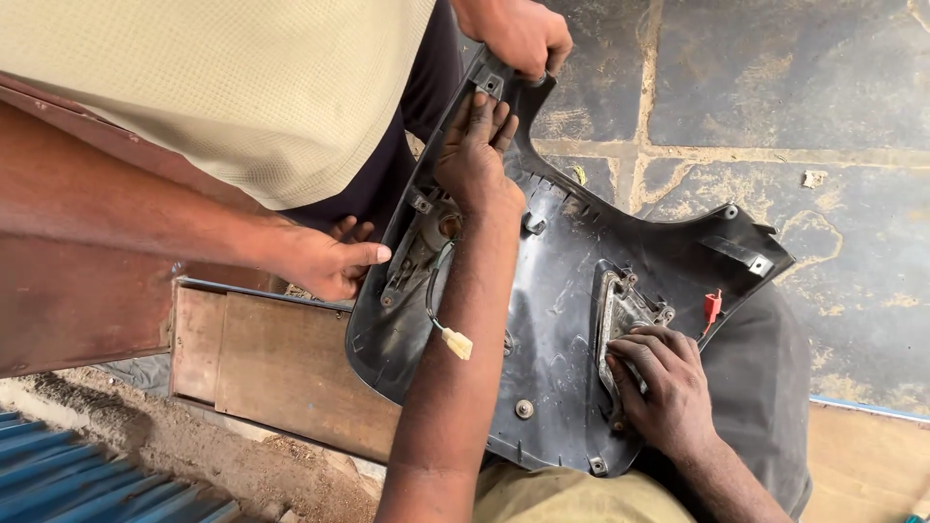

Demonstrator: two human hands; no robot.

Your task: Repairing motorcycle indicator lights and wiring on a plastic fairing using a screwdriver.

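Head view: both hands (475, 155) (664, 383) press flat, ungripping, on black panel (562, 320) above stone floor (775, 97).

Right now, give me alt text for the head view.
A large black plastic vehicle body panel, inner side up, rests on the wearer's lap; left hand presses near its narrow top, right hand on a grey metal bracket. A second person's hands grip its edges.
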